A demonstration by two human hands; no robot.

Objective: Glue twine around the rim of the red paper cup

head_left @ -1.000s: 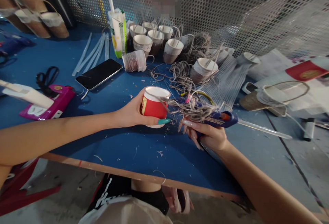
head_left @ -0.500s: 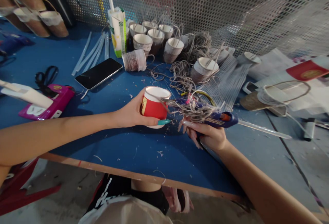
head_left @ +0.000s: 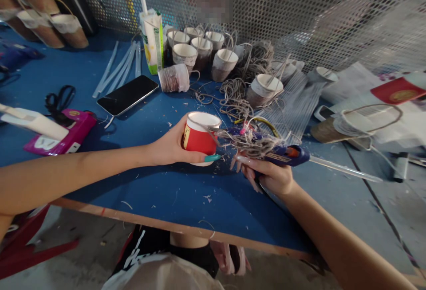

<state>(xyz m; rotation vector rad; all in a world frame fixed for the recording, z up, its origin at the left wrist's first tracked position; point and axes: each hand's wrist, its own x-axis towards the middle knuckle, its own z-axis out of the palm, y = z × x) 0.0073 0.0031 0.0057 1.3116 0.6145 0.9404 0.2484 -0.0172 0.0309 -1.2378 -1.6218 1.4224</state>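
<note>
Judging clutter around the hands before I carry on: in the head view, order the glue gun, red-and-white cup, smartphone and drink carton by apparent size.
1. Glue gun, largest
2. Red-and-white cup
3. Smartphone and drink carton, too alike in size to rank

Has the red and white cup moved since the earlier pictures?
No, not visibly. The red and white cup, held in the left hand, keeps the same place to the right of and nearer than the black phone.

Sole view: head-worn camera above lap (head_left: 193, 253), facing forward and down, near left fingers (head_left: 195, 156) and right fingers (head_left: 254, 163); tabletop (head_left: 179, 192) around them, perforated screen (head_left: 282, 8) beyond fingers, lap and floor (head_left: 91, 232) on wearer's side of fingers.
</note>
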